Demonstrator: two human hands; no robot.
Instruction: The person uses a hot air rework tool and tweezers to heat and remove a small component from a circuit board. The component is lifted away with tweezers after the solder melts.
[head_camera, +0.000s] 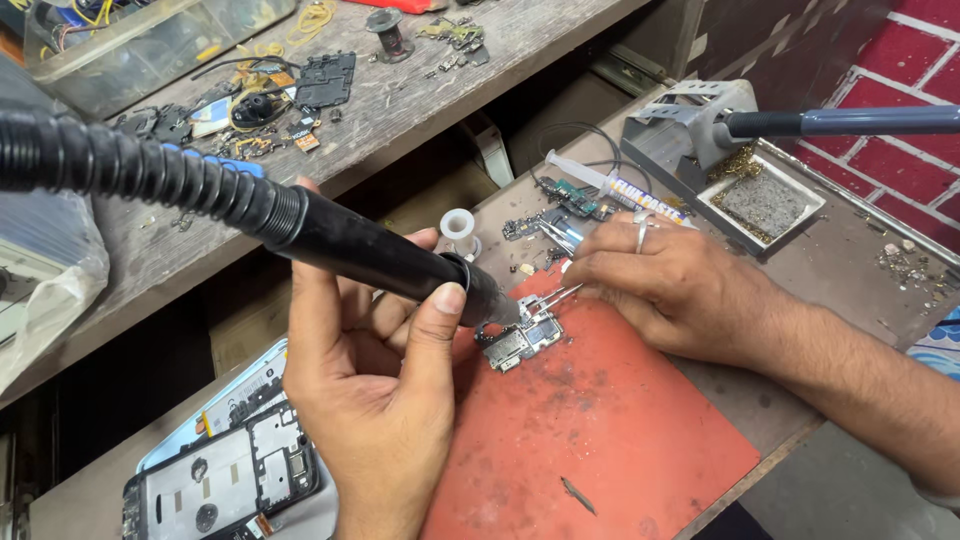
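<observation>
Here the left hand (375, 385) has its grip wrapped tight round a black hot-air wand (385, 255), nozzle tipped down close over a small circuit board (520, 340), seemingly to aim heat at one spot. The right hand (665, 290) has its grip pinched on fine tweezers (562, 295), tips at the board's upper edge, heel braced on the surface (860, 270) as if for steadiness. The board lies near the top left corner of a red mat (600, 440), which has open room below and to the right. An opened phone frame (225, 480) sits near the left wrist, a soldering stand (700, 130) behind the right hand
</observation>
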